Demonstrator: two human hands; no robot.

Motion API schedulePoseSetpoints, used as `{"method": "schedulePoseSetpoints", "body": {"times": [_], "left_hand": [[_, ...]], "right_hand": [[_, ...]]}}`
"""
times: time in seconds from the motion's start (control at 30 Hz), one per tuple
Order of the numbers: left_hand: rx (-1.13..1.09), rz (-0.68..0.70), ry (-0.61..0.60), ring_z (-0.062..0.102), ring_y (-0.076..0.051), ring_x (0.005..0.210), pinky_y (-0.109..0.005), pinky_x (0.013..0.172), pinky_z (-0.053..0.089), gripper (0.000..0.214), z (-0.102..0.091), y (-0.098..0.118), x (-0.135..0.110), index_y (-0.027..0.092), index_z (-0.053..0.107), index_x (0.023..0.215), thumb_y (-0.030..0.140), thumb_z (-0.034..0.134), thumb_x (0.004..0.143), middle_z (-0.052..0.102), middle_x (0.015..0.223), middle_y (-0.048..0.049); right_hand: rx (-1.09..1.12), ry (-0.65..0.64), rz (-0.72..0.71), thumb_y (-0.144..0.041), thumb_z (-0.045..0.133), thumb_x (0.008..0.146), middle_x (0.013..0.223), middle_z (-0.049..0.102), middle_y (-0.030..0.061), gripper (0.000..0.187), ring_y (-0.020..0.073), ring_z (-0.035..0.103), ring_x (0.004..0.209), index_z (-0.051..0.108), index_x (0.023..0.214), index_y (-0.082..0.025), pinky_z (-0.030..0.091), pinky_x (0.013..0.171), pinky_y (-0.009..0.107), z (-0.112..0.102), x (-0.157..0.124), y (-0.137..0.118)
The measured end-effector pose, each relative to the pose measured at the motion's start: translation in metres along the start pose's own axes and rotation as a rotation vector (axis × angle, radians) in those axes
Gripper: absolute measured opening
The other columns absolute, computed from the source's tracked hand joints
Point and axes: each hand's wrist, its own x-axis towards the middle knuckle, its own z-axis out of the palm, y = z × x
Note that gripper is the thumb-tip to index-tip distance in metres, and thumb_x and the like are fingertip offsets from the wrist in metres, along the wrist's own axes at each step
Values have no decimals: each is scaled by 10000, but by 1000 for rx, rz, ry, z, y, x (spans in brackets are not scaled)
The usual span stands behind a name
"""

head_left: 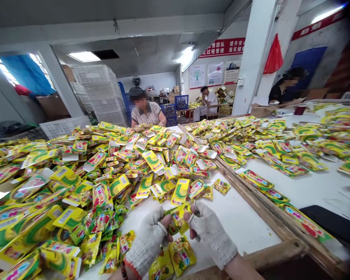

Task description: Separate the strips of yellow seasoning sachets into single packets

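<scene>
My left hand [150, 239], in a grey-white knit glove with bare fingertips, pinches one side of a small yellow packet [179, 219]. On the packet's other side, my right hand [212, 234], gloved the same way, has thumb and fingers closed at its edge. Just beneath lie two yellow packets with a pineapple picture, one of them a foil packet [182, 254] near the table's front edge. Green packets [100, 219] are heaped left of my left hand. A flat yellow box [180, 191] with a barcode lies beyond the held packet.
A large heap of yellow boxes [102, 159] covers the left and far table. A wooden strip [251, 194] divides the white tabletop [236, 210]. Right of it are more boxes [256, 179] and a black flat object [329, 221]. Several people sit farther back, one [148, 111] across the heap.
</scene>
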Motion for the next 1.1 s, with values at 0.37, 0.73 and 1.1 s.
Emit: {"method": "schedulePoseSetpoints", "body": {"times": [0.37,0.73,1.1], "left_hand": [[-5,150,-150,425,-98,563,-203,507,338,408,30,19,5,177,511,692,545,687,690,480,626,32],[605,318,158,553,-263,956,-376,831,439,654,40,45,84,178,452,1218,233,695,614,552,1116,-120],[-80,378,-227,591,-256,1034,-387,949,452,665,28,36,24,205,383,1314,330,667,727,604,1191,-103]], "right_hand": [[-89,-70,-158,-417,566,751,856,675,51,335,172,643,676,489,986,-191,493,581,270,-32,-4,14],[41,266,-84,-435,597,734,702,630,13,308,123,548,509,554,882,-168,395,457,223,-65,9,17],[545,-114,-116,-466,566,840,978,692,107,377,218,654,854,622,1089,-189,518,706,323,-61,-10,9]]}}
